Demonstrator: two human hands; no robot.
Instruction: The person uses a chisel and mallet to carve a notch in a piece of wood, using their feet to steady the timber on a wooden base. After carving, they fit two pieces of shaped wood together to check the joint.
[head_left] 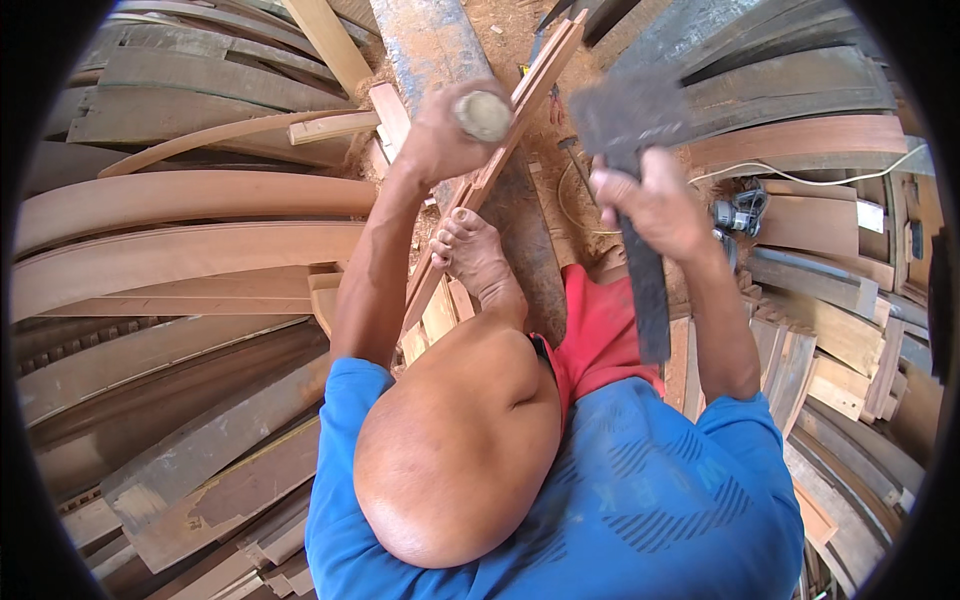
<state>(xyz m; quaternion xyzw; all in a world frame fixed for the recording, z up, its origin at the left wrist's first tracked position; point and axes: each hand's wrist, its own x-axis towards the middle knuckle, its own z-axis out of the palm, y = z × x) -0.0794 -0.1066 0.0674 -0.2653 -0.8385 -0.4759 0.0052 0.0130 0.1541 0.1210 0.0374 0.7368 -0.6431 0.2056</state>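
My left hand (pixel 435 145) grips a tool upright, its pale round handle top (pixel 482 116) facing me; the working end is hidden beneath the hand. It is over a long grooved reddish wooden piece (pixel 545 72), which slants from upper right to lower left on a sawdust-covered board (pixel 420 35). My bare foot (pixel 465 245) rests against that piece below the left hand. My right hand (pixel 650 200) holds a dark mallet raised to the right, its blocky head (pixel 630 115) blurred and its long handle (pixel 650 290) extending down past my wrist.
Stacked planks (pixel 180 250) crowd both sides, some curved. A power tool (pixel 735 215) with a white cable (pixel 800 175) lies at the right. Small hand tools, including red-handled pliers (pixel 556 105), lie in sawdust beyond the workpiece.
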